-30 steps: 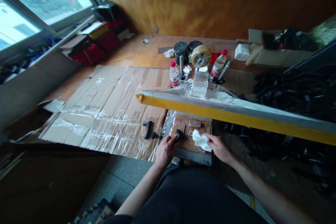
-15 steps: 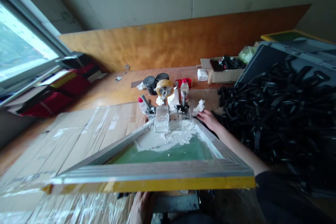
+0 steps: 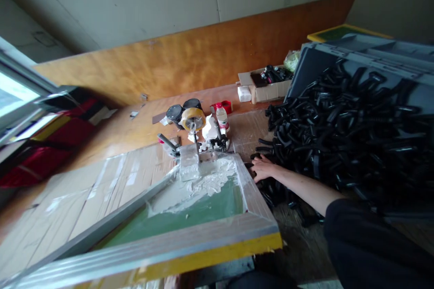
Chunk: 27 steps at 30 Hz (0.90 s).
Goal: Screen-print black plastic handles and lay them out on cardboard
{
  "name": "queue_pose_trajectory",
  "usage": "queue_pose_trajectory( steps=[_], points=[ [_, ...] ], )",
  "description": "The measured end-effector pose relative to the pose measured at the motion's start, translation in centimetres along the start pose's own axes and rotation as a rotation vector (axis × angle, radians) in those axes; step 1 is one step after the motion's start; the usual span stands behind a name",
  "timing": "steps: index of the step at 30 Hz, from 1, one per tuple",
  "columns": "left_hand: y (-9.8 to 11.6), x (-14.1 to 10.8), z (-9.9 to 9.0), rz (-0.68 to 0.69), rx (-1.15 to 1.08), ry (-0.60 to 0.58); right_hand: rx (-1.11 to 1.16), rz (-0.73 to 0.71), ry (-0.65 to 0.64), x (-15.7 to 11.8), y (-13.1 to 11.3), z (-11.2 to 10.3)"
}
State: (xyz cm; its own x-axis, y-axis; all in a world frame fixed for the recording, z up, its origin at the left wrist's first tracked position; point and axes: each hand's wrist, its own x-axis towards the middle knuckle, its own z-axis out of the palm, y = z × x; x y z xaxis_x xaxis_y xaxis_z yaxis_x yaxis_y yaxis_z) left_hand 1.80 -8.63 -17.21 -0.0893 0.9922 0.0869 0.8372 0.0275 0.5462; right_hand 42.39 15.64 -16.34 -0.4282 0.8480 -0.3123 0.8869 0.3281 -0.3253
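My right hand [image 3: 262, 168] reaches to the edge of a heap of black curved plastic pieces [image 3: 315, 140], just right of the frame. Its fingers are apart and touch the black pieces; no firm grip shows. Beside it lies a screen-printing frame [image 3: 256, 198] with a green mesh [image 3: 203, 210], smeared with white paste [image 3: 206, 185] at the far end. A clamp [image 3: 217, 143] and a tape-wrapped block [image 3: 189, 162] sit at that end. Of my left hand, only a skin-coloured patch [image 3: 172, 282] shows below the frame's near edge; its fingers are hidden.
A grey crate [image 3: 301, 70] lies tipped behind the heap. Beyond the clamp stand a tape roll [image 3: 193, 119], black tubs [image 3: 174, 113] and a red-capped bottle [image 3: 221, 117]. Flattened cardboard [image 3: 101, 189] covers the left side. An open carton [image 3: 271, 92] stands at the back.
My right hand no longer holds the crumpled white tissue and is now at the black pieces. My left hand has become almost hidden. The view has turned right.
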Motion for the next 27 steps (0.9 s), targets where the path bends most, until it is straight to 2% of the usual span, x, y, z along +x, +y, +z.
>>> queue_pose_trajectory(
  steps=[3, 5, 7, 11, 15, 17, 18, 21, 24, 27],
  points=[
    [-0.6, 0.0, -0.1, 0.022, 0.016, -0.027, -0.006, -0.071, 0.078, -3.3, 0.0, 0.6],
    [-0.4, 0.2, -0.4, 0.056, 0.022, -0.049, 0.043, -0.032, 0.18, -5.0, 0.2, 0.5],
    [0.5, 0.4, -0.8, 0.088, 0.026, -0.047, 0.151, 0.068, 0.318, -6.6, 0.6, -0.2],
    [4.7, 1.6, -0.7, 0.15, 0.011, -0.042, 0.493, 0.311, 0.686, -9.6, 1.9, -1.6],
    [11.1, 4.8, 1.4, 0.349, -0.03, -0.128, 0.875, 0.527, 0.887, -12.5, 1.9, -1.8],
    [14.4, 6.7, 2.5, 0.479, -0.036, -0.169, 1.167, 0.488, 0.907, -13.7, 0.9, -1.8],
    [15.8, 7.5, 2.8, 0.532, -0.035, -0.176, 1.291, 0.443, 0.878, -14.2, 0.3, -1.9],
    [18.3, 8.8, 3.2, 0.608, -0.044, -0.163, 1.461, 0.337, 0.751, -15.6, -1.2, -2.3],
    [17.7, 8.1, 2.6, 0.591, -0.084, -0.151, 1.359, 0.308, 0.765, -16.1, -1.9, -2.4],
    [14.6, 6.4, 1.7, 0.5, -0.123, -0.128, 1.097, 0.31, 0.834, -15.8, -2.8, -2.0]
  ],
)
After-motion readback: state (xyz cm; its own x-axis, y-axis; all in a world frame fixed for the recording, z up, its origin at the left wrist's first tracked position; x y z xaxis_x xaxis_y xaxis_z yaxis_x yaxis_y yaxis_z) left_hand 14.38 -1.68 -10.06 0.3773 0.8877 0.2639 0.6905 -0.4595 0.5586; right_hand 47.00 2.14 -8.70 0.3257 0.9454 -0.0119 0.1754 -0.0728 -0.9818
